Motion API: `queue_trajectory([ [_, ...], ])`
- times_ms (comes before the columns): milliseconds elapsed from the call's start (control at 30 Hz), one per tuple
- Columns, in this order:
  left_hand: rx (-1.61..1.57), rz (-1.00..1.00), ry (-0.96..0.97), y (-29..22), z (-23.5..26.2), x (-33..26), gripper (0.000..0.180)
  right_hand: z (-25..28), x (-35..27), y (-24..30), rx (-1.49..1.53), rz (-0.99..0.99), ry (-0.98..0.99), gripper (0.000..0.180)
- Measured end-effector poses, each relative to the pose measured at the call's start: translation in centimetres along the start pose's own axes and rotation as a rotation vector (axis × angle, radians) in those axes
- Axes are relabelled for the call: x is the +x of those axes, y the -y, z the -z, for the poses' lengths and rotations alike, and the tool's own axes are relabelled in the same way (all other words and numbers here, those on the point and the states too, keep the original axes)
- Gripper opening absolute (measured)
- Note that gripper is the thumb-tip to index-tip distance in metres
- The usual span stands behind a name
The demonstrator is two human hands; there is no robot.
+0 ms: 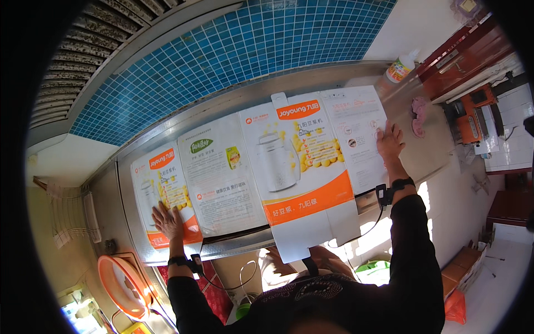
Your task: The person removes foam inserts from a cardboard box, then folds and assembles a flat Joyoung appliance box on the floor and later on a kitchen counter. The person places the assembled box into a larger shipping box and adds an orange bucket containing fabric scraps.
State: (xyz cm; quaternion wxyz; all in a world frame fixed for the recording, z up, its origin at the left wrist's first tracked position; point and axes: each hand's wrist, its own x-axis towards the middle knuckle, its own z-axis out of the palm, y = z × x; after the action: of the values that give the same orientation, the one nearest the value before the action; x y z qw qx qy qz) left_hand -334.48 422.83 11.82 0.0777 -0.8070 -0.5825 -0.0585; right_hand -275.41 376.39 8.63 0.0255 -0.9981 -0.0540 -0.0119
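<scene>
A large flattened cardboard box, white and orange with pictures of a kitchen appliance, lies spread across a steel counter. My left hand presses flat on its left end panel, fingers apart. My right hand rests flat on its right end panel near the far edge. Both wrists wear black bands with small devices. A flap of the box hangs over the counter's near edge in front of me.
Blue mosaic tiles cover the wall behind the counter. A white squeeze bottle and a pink cloth sit at the right end. An orange basin is lower left. Cardboard boxes stand on the floor to the right.
</scene>
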Motion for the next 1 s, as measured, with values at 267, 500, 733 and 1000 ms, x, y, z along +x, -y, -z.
queue_trajectory([
  [267, -0.030, 0.002, -0.015, 0.3, -2.3, -0.8, 0.068, -0.4, -0.2, 0.5, -0.292, 0.187, -0.153, 0.056],
  [500, -0.016, 0.033, 0.022, 1.8, -2.8, -2.0, 0.070, -1.9, -6.6, 3.4, 0.074, 0.332, 0.157, 0.059],
  [733, -0.019, 0.042, 0.017, 3.4, -2.4, -3.5, 0.073, -0.9, -9.9, 4.6, -0.065, 0.319, 0.040, 0.060],
  [1000, -0.021, 0.069, 0.026, 4.9, -2.4, -5.3, 0.074, 3.5, -27.1, 10.7, 0.206, 1.047, -0.026, 0.070],
])
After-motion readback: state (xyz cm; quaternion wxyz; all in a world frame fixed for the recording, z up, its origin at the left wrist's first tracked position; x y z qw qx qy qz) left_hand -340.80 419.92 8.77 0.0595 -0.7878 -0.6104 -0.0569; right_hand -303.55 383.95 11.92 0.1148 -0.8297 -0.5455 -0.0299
